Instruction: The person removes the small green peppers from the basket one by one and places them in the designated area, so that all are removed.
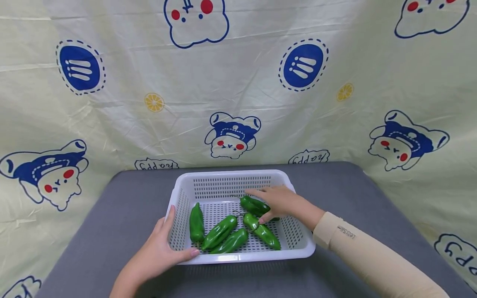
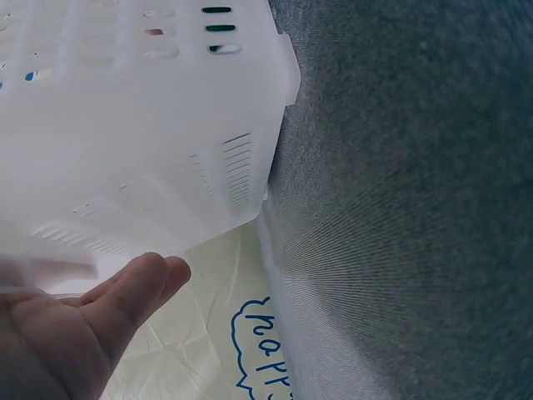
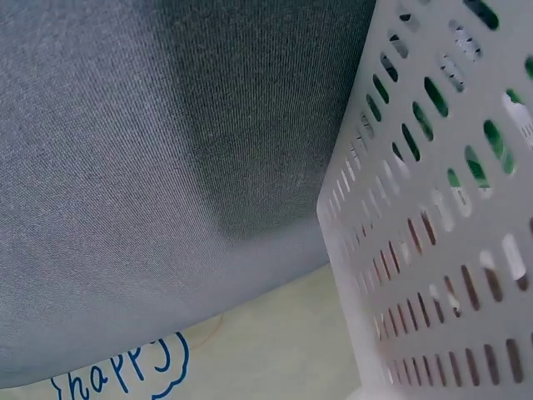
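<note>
A white slotted plastic basket (image 1: 238, 258) holds several glossy green peppers, among them an upright one (image 1: 196, 225) at the left and two slanting ones (image 1: 220, 232) near the front. My left hand (image 1: 160, 248) holds the basket's front left corner, thumb over the front rim and fingers along the left side; the left wrist view shows those fingers against the outer wall (image 2: 125, 158). Over the basket's right side reaches my right hand (image 1: 279, 203), fingers spread above the back right pepper (image 1: 254, 205), thumb by the front right pepper (image 1: 266, 236). In the right wrist view, the basket wall (image 3: 333, 212) hides most of this hand.
The basket stands on a table with a grey cloth (image 1: 112, 223). Behind and beside the table hangs a pale curtain (image 1: 123, 128) with blue cartoon prints. A beige sleeve (image 1: 372, 256) covers the right forearm, which crosses the basket's right rim.
</note>
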Motion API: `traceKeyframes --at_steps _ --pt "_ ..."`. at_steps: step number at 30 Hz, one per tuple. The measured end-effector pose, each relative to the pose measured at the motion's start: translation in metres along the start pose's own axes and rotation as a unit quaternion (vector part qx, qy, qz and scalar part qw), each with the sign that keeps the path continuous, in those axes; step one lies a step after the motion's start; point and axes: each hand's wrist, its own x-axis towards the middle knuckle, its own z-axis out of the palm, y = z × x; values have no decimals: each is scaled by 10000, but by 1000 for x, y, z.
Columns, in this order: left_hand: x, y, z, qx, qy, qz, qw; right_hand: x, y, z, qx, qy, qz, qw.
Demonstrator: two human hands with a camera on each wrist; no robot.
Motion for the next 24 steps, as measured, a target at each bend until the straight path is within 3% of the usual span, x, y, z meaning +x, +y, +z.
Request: traceKeyframes --at_steps 7,15,24 --pt "1 -1 0 10 20 -29 10000 4 -1 -4 34 -569 -187 9982" --pt "1 1 -1 215 79 -68 9997 9 -4 1 1019 -1059 -454 9881" --pt "0 1 0 345 114 -86 9993 11 -6 8 1432 -1341 -514 9792"
